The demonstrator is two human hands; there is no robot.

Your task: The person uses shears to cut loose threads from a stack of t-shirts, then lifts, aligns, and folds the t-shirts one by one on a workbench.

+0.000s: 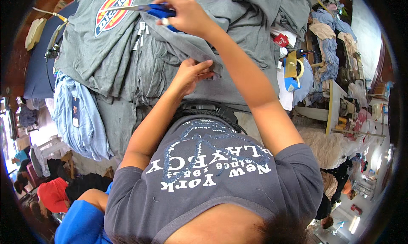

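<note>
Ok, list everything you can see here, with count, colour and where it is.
Scissors: one, blue handles, top centre, in right hand.
Grey shirts: a pile, count unclear, grey, across the top.
Round logo print: one, red, yellow and blue, on top shirt.
Light blue garment: one, hanging at left, with dark tag.
Cluttered tables: far right, mixed cloth.
Left hand: pinching grey fabric, centre.
Right hand: gripping scissors, top centre.
</note>
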